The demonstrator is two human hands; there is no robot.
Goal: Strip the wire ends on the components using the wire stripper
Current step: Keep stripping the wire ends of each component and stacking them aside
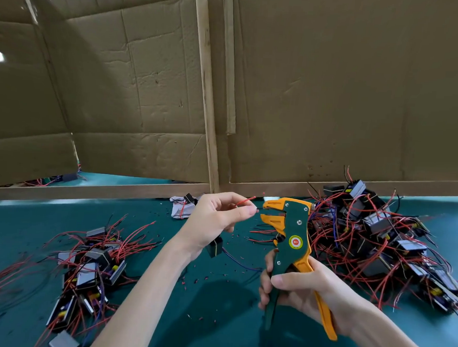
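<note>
Feeding one lead to the tool: my left hand [214,220], just left of the wire stripper [294,231], pinches a thin black wire [259,209] between thumb and forefinger. Its tip sits at the mouth of the open orange jaws; whether it is seated I cannot tell. A red wire [245,201] rises from the same pinch, angled above the jaws so only one lead enters. The component [214,247] hangs under that hand, lower left of the stripper.

My right hand [304,290] wraps the stripper's handles below its head with curled fingers. The handles are spread, so I judge the squeeze not yet made.

A large heap of components [379,236] lies right of the stripper and a smaller heap [90,266] far left, probably separating undone from done. Insulation scraps [210,279] dot the green table [212,333] beneath.
</note>
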